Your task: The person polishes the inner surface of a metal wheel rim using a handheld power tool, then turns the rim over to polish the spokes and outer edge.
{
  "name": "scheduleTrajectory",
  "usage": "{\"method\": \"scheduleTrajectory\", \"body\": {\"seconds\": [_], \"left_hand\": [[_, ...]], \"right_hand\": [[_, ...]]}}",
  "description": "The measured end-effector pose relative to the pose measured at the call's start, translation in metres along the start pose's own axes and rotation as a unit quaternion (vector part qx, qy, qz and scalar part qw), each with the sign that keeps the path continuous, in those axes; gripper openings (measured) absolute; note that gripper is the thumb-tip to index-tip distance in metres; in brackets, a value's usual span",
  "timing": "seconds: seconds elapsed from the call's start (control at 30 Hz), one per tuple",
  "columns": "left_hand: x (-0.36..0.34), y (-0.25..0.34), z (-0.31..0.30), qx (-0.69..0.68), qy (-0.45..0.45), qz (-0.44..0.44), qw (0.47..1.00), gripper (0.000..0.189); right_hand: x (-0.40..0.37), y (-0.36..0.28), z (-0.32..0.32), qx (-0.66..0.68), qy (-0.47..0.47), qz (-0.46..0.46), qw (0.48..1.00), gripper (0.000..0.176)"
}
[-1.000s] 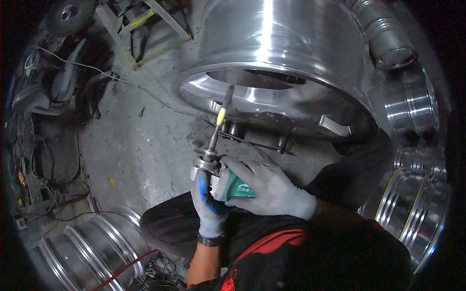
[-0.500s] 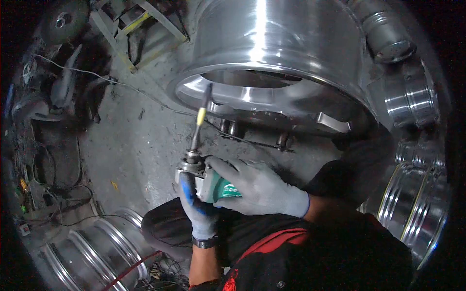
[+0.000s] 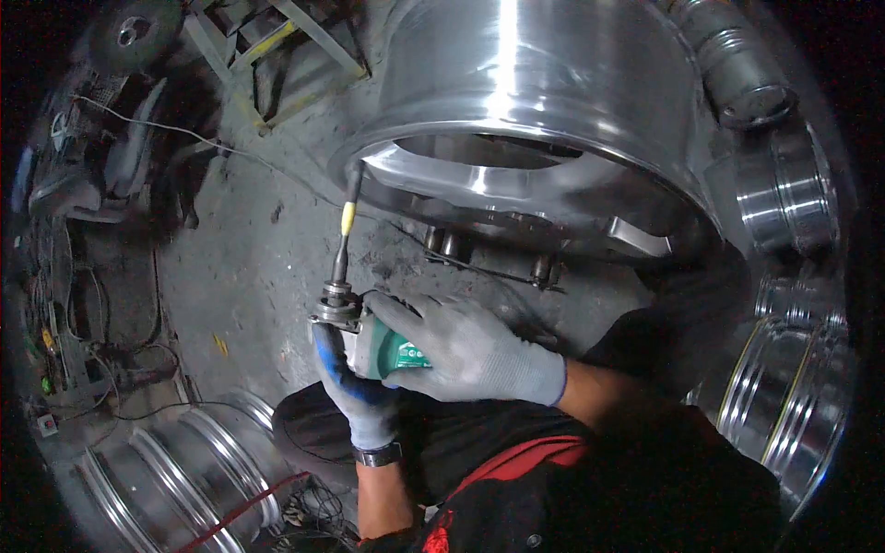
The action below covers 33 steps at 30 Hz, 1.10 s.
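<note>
I have both gloved hands wrapped round a green angle grinder [image 3: 401,354], on the near side of the big polished wheel rim [image 3: 553,78], below the left part of its lip. My left hand [image 3: 358,392] grasps the metal gear head, thumb up along its side. My right hand [image 3: 470,355] is clasped over the green body, its fingers partly hidden beneath, so I can't tell how each one sits.

What matters is the line of the long spindle [image 3: 340,264]. It stands out from the gear head roughly square to the grinder body and points away from me, leaning slightly right, past its yellow band [image 3: 348,219] to the rim's left edge. The dark tip overlaps that lip in my view; whether it touches the metal, I can't tell. My left hand is nearer the spindle's base, while my right sits closer beneath the rim's front face.

Short rollers [image 3: 452,244] show just below the rim. Well left of the rim, a cable [image 3: 221,145] crosses the floor, and beyond the rim's left flank stands a metal frame [image 3: 323,41].
</note>
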State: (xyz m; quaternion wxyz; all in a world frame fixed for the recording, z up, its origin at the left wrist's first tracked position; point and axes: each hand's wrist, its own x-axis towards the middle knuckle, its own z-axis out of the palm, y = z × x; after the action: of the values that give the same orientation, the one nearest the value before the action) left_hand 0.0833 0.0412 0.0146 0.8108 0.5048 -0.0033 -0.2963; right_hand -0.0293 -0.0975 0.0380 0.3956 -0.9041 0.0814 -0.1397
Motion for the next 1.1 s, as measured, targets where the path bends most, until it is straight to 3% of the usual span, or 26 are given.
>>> {"method": "scheduleTrajectory", "body": {"seconds": [0.07, 0.27, 0.47, 0.6, 0.73, 0.93, 1.03, 1.1], "left_hand": [[-0.006, -0.003, 0.003, -0.024, 0.001, -0.042, 0.999, 0.059], [-0.013, -0.017, 0.002, 0.036, -0.014, -0.023, 0.999, 0.054], [0.002, 0.001, 0.011, 0.023, -0.006, 0.007, 1.000, 0.048], [-0.004, 0.002, 0.014, -0.017, -0.044, -0.046, 0.998, 0.054], [-0.005, -0.008, 0.008, -0.013, -0.027, -0.057, 0.998, 0.054], [0.005, 0.001, -0.003, -0.010, 0.004, -0.030, 0.999, 0.057], [0.005, -0.001, -0.004, 0.088, -0.011, 0.019, 0.996, 0.058], [-0.004, -0.004, 0.004, -0.014, -0.028, -0.031, 0.999, 0.055]], "right_hand": [[-0.006, -0.001, -0.004, 0.014, 0.002, -0.002, 1.000, 0.089], [-0.020, -0.006, -0.011, -0.005, -0.038, 0.064, 0.997, 0.092], [-0.001, 0.001, 0.005, -0.005, 0.058, -0.003, 0.998, 0.087], [-0.007, -0.001, -0.001, -0.008, 0.021, 0.025, 0.999, 0.089], [-0.014, -0.003, -0.002, 0.022, -0.012, 0.059, 0.998, 0.090], [0.001, 0.001, 0.013, 0.027, 0.001, 0.026, 0.999, 0.090], [-0.001, 0.001, 0.007, 0.020, 0.013, 0.018, 1.000, 0.091], [-0.012, 0.003, 0.007, 0.028, 0.014, 0.027, 0.999, 0.091]]}}
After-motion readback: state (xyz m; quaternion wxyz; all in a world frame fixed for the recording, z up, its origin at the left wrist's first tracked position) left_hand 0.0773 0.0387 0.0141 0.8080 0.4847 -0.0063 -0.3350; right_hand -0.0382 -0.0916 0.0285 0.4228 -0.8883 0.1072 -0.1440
